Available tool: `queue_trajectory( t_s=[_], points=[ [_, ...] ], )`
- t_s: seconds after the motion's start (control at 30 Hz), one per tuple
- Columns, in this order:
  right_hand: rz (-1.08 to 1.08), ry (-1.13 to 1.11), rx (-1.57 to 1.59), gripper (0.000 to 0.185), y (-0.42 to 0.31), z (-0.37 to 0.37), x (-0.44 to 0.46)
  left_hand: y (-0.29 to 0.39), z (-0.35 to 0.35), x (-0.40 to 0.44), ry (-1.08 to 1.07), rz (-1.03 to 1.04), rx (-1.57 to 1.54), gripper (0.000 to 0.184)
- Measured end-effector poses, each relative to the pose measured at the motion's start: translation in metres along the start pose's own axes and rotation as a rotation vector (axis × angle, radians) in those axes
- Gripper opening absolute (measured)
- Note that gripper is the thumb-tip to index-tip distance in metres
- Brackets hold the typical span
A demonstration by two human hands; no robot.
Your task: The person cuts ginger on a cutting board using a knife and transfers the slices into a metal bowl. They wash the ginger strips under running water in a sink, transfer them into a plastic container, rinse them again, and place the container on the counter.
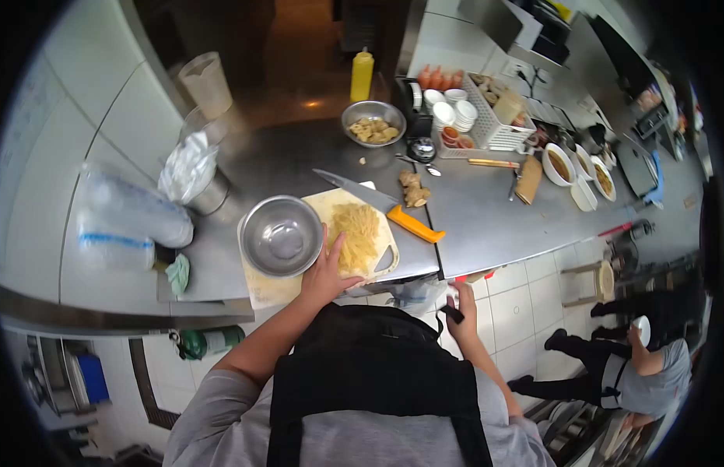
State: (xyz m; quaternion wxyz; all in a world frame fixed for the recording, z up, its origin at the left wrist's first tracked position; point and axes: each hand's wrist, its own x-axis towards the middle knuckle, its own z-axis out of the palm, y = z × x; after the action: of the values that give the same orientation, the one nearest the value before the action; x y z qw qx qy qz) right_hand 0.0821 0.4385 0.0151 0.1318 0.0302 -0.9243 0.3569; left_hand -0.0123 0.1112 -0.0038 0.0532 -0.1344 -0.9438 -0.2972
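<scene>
My left hand [327, 272] lies at the near left edge of a pile of pale yellow shredded ginger [354, 233], fingers apart. The shreds sit on a cream cutting board [272, 292]. A steel bowl [282, 236], with nothing visible in it, stands on the board's left part, close beside my left fingers. A knife with an orange handle [415, 224] lies across the board's far right corner, blade pointing left. Off the counter's front edge, my right hand [466, 315] is partly curled by a small black strip [453, 314]; I cannot make out what it is.
Pieces of ginger root [413, 189] lie beyond the knife. Farther back stand a steel bowl of cut pieces [373, 124] and a yellow squeeze bottle [362, 75]. Plastic bag rolls [132, 210] stand left. A white basket [498, 117] is back right. Another person [642, 373] is at right.
</scene>
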Motion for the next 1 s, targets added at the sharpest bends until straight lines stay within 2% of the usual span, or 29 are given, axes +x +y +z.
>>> queue_trajectory(
  t_s=[0.03, 0.1, 0.17, 0.2, 0.3, 0.37, 0.5, 0.57, 0.67, 0.8, 1.0],
  points=[
    [-0.113, -0.038, -0.077, 0.039, -0.003, 0.0, 0.026, 0.0, 0.002, -0.002, 0.031, -0.01, 0.017, 0.115],
    [-0.207, -0.072, -0.173, 0.045, -0.004, 0.015, 0.072, 0.003, 0.007, -0.003, 0.018, -0.085, 0.002, 0.114],
    [-0.21, -0.136, -0.335, 0.057, -0.013, 0.031, 0.111, 0.01, 0.008, -0.002, -0.013, -0.169, -0.013, 0.113],
    [-0.232, -0.148, -0.327, 0.057, -0.012, 0.041, 0.125, 0.011, 0.01, -0.001, 0.003, -0.189, -0.008, 0.113],
    [-0.248, -0.294, -0.465, 0.062, -0.011, 0.069, 0.162, 0.015, 0.014, 0.005, 0.062, -0.13, 0.078, 0.112],
    [-0.116, -0.577, -0.637, 0.06, -0.018, 0.076, 0.178, 0.018, 0.018, 0.01, 0.062, -0.143, 0.027, 0.111],
    [-0.074, -0.561, -0.432, 0.056, -0.036, 0.04, 0.161, 0.022, 0.02, 0.018, 0.055, -0.147, 0.003, 0.109],
    [0.042, -0.549, -0.188, 0.05, -0.031, 0.015, 0.142, 0.024, 0.019, 0.019, 0.062, -0.144, -0.007, 0.108],
    [0.165, -0.533, -0.047, 0.045, -0.015, -0.001, 0.112, 0.025, 0.022, 0.023, 0.082, -0.136, 0.01, 0.108],
    [0.25, -0.49, 0.014, 0.044, -0.018, 0.009, 0.081, 0.03, 0.027, 0.035, 0.063, -0.156, 0.053, 0.106],
    [0.222, -0.509, -0.017, 0.046, -0.047, 0.019, 0.064, 0.028, 0.028, 0.051, 0.07, -0.112, 0.069, 0.103]
  ],
)
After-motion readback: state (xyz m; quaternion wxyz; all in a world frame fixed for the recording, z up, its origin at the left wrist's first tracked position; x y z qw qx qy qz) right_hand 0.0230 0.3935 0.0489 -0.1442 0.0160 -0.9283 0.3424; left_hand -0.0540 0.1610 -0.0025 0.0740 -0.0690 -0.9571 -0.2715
